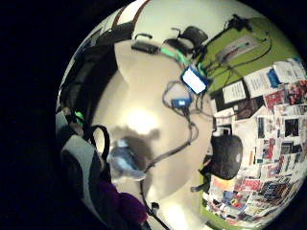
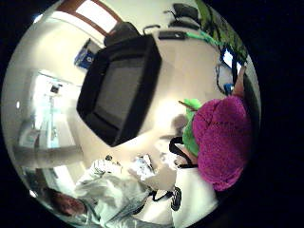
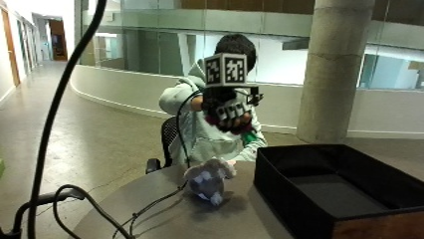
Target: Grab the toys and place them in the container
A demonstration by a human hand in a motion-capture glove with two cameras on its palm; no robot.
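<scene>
Across the surface, largest first:
Surface (image 3: 165, 209): a round pale top is seen in the outside view, with black cables trailing over its near side.
Container (image 3: 324, 186): a black open box is set on the surface at one side; its inside appears bare. In the thumb side palm view the container (image 2: 118, 88) is seen from above, well apart from the hand.
Right hand (image 3: 228, 112): the gloved hand is raised above the surface in front of the seated person, its fingers curled downward.
Grip: the fingers are closed round a magenta knitted toy (image 3: 225, 123) with a green part showing just below it.
Thumb side palm view only: the magenta knitted toy (image 2: 223, 142) is shown close to the palm, its green part (image 2: 192, 126) beside it.
Grey plush toy (image 3: 209, 180): it lies on the surface just beside the container, below the raised hand.
Little finger side palm view only: the grey plush toy (image 1: 125, 160) is seen on the surface from above, and a black rounded object (image 1: 226, 155) lies near the surface's edge.
</scene>
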